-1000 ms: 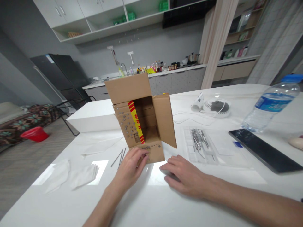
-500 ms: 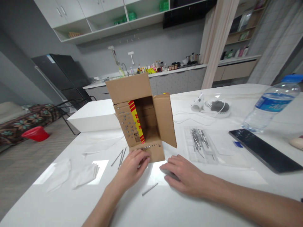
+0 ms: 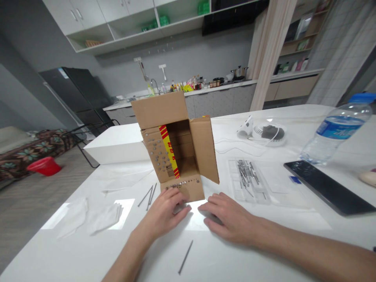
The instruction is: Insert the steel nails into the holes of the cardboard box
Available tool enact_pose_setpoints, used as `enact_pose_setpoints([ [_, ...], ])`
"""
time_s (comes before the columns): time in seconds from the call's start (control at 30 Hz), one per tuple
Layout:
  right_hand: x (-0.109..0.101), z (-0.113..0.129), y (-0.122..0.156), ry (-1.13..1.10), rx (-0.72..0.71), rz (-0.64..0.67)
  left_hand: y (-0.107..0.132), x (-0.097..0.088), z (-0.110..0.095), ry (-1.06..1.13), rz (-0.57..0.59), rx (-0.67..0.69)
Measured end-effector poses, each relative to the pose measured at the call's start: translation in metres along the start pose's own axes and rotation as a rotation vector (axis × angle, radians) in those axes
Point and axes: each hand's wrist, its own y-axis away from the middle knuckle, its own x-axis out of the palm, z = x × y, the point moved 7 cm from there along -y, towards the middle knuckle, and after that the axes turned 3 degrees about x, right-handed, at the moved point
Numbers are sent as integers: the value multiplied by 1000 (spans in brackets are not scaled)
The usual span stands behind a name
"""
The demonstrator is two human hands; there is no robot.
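Note:
An open cardboard box (image 3: pixel 158 113) stands on its side on the white table, its mouth facing me. Its left flap (image 3: pixel 157 154) is studded with several nail heads. The bottom flap (image 3: pixel 192 191) lies toward me with a row of holes and nail heads. My left hand (image 3: pixel 169 209) rests at that flap's left front edge, fingers spread and thumb apart, open. To its right, my right hand (image 3: pixel 225 217) rests on the table, thumb apart from the fingers; the grey patch under its palm could be shadow. One loose nail (image 3: pixel 185 257) lies near me, between the forearms.
Several nails (image 3: pixel 149 197) lie left of the box. A clear compartment case (image 3: pixel 248 180) with nails sits to the right, beside a black phone (image 3: pixel 327 186) and a water bottle (image 3: pixel 335 127). Folded white tissues (image 3: pixel 104 217) lie at the left.
The loose nail has rolled toward me and turned steeper. My left thumb and fingers have spread, the thumb moving right. My right hand and the box stay put.

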Motion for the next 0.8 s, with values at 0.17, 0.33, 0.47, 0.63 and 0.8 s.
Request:
enact_pose_setpoints([
  [0.17, -1, 0, 0, -7, 0, -6, 0, 4, -5, 6, 94, 10],
  [0.33, -1, -1, 0, -9, -5, -10, 2, 8, -9, 47, 169, -34],
  [0.47, -1, -2, 1, -19, -4, -12, 3, 11, -16, 130, 255, -75],
  [0.63, 0, -1, 1, -18, -3, -4, 3, 7, -25, 190, 267, -77],
  [0.8, 0, -1, 0, -18, -7, -15, 8, 6, -22, 244, 320, -112],
])
